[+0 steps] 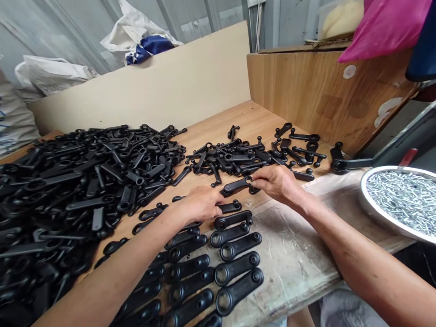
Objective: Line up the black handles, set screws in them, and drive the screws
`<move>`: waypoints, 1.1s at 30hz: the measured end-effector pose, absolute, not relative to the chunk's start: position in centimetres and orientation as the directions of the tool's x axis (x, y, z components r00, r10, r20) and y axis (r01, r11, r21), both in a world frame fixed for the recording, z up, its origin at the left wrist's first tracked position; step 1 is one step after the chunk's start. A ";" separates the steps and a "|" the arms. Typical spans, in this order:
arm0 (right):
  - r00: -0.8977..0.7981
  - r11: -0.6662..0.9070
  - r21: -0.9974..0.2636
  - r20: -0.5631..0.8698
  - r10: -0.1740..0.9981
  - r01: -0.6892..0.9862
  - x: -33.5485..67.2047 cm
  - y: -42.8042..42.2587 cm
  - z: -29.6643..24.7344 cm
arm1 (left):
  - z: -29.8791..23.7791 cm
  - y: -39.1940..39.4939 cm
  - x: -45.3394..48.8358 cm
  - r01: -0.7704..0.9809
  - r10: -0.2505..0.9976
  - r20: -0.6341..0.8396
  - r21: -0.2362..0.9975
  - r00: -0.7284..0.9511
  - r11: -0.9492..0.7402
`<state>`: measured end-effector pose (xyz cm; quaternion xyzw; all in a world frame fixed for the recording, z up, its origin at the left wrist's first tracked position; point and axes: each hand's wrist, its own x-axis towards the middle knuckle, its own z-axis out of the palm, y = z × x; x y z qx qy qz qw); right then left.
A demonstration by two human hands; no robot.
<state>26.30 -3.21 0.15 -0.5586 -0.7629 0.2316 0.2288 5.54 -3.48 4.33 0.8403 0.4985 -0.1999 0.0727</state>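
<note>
Desk (238, 119): pale wood top, with a worn grey sheet (299, 254) over its near edge.
Beige board (170, 86): upright along the desk's far edge.
Wooden cabinet (306, 91): at the desk's far right corner, with pink cloth (384, 27) on top.
Grey metal wall (68, 27): behind the desk, beyond the board.
White sacks (51, 72): against that wall, far left of the desk.
Light: soft and even.

The bench (238, 119) is viewed from one head-worn camera, pointed forward and down, left hand (200, 204) and right hand (277, 182) caught close below
</note>
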 end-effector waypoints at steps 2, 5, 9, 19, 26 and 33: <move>-0.273 0.288 -0.389 0.097 0.957 0.875 26.8 -3.3 0.7 | 4.6 -2.6 5.2 0.883 0.827 -0.403 -0.088 0.392 -0.462; -0.370 0.361 -0.139 -0.044 0.928 0.922 26.7 -3.5 0.9 | 4.7 -1.3 4.7 0.907 0.854 -0.389 -0.096 0.345 -0.411; -0.357 0.346 -0.092 -0.161 0.920 0.934 26.5 -3.5 1.2 | 4.5 -1.0 5.1 0.921 0.859 -0.372 -0.025 0.352 -0.388; -0.404 0.384 -0.146 -0.141 0.904 0.912 25.5 -4.1 0.9 | 3.0 0.5 8.8 0.913 0.901 -0.208 0.241 0.380 -0.330; -0.405 0.377 -0.217 -0.100 0.909 0.901 26.7 -3.9 2.1 | 5.3 -0.1 7.8 0.836 0.963 0.079 0.480 0.259 -0.264; -0.357 0.323 -0.304 -0.061 0.932 0.896 29.6 -5.8 2.9 | 9.1 -7.1 9.1 0.768 0.878 0.298 0.432 0.374 -0.473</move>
